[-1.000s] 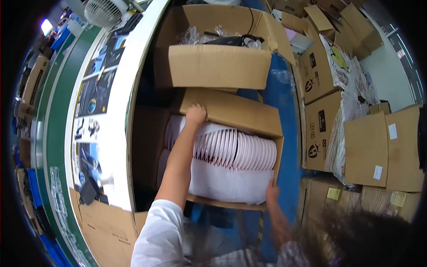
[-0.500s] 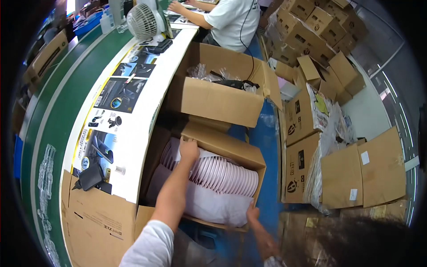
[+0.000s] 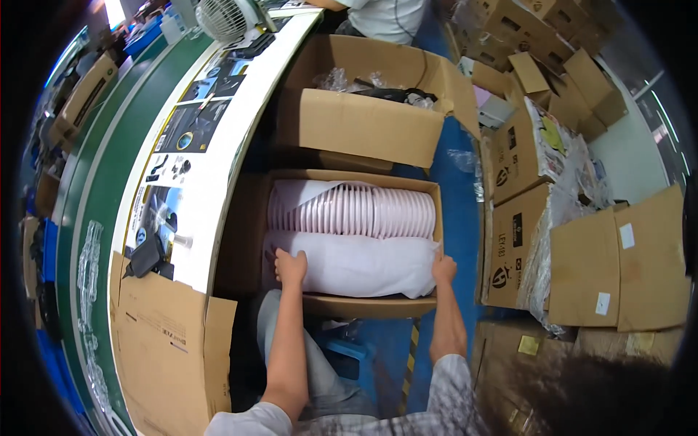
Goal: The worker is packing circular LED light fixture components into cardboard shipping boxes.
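An open cardboard box (image 3: 363, 305) stands on the blue floor in front of me. At its far side lies a row of pale round discs (image 3: 356, 211) stacked on edge. A white wrapped bundle (image 3: 360, 265) fills the near side. My left hand (image 3: 290, 266) grips the bundle's left end with the fingers on top. My right hand (image 3: 443, 269) grips its right end against the box wall. Both forearms reach in from below.
A second open box (image 3: 360, 127) with plastic bags and dark parts stands just behind. A white-edged bench (image 3: 211, 167) and a green belt (image 3: 94, 203) run along the left, with a fan (image 3: 222, 16) on the bench's far end. Stacked cartons (image 3: 520, 225) crowd the right. Another person (image 3: 385, 18) sits at the top.
My left hand has left the box's far flap and come down to the bundle's left end. The flap now lies open, and my right hand has moved up onto the bundle's right end.
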Demonstrator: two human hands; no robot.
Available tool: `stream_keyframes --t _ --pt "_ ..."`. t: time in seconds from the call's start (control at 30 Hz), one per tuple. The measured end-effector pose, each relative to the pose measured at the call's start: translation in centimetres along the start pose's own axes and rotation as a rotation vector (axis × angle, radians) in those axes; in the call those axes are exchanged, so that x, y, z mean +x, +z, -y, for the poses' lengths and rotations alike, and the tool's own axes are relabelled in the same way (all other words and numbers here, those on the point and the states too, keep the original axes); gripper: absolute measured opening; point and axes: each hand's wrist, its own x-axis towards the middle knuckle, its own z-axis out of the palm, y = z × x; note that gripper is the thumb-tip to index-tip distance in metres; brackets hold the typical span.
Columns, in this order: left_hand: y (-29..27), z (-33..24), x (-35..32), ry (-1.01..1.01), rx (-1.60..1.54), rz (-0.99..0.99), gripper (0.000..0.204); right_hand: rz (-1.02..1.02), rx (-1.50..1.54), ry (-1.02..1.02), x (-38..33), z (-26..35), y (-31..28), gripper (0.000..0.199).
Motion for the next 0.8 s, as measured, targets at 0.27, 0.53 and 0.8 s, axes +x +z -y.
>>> stream_keyframes --t 0.27,0.53,0.8 --pt "-0.6 7.6 4.4 -0.176 -0.066 -0.019 0.074 0.054 0.038 -0.022 0.1 0.4 0.5 0.056" --pt "1.6 17.5 4.3 -0.027 -0.008 -0.064 0.071 0.065 0.061 0.095 -0.8 0.2 0.8 0.060" --pt "3.5 17.5 10.2 0.026 -0.091 -0.065 0.053 0.497 0.986 -0.017 -4.0 -9.7 6.7 0.052"
